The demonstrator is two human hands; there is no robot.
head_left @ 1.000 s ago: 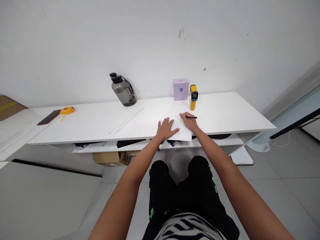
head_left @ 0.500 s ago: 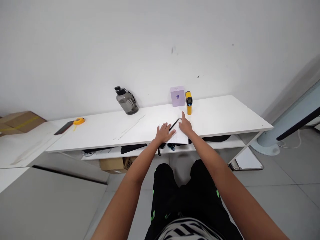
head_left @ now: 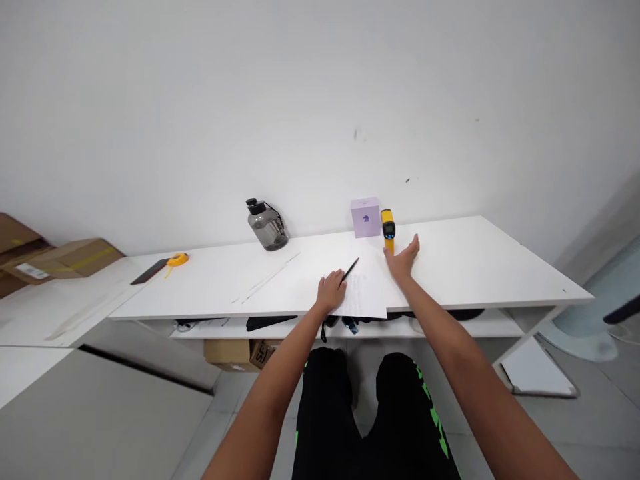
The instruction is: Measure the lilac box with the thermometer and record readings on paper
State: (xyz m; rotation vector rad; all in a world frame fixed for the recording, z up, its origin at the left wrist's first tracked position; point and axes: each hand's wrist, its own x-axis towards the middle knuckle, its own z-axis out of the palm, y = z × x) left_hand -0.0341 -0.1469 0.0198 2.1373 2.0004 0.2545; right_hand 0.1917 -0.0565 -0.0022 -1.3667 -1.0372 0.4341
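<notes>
My left hand (head_left: 331, 291) rests at the left edge of a white sheet of paper (head_left: 367, 297) with faint lines on it. Its fingers are curled round the lower end of a black pen (head_left: 351, 268), whose other end points up and away to the right. Just right of the paper, my right hand (head_left: 404, 260) is open, thumb and fingers apart. Its thumb is beside the handle of a yellow and black infrared thermometer (head_left: 389, 230) standing upright; whether they touch I cannot tell. Behind the paper stands a light purple box (head_left: 366, 219).
A grey bottle (head_left: 269, 228) stands against the wall. Farther left on the white table (head_left: 210, 287) lie a yellow tape measure (head_left: 178, 259), a dark flat object (head_left: 150, 271) and a cardboard box (head_left: 83, 257). Below the tabletop, a shelf (head_left: 300, 330) holds dark items.
My right hand has moved right, from beside the pen to the thermometer, and its fingers have spread. My left hand has gone from lying flat to curling round the pen. The view has shifted.
</notes>
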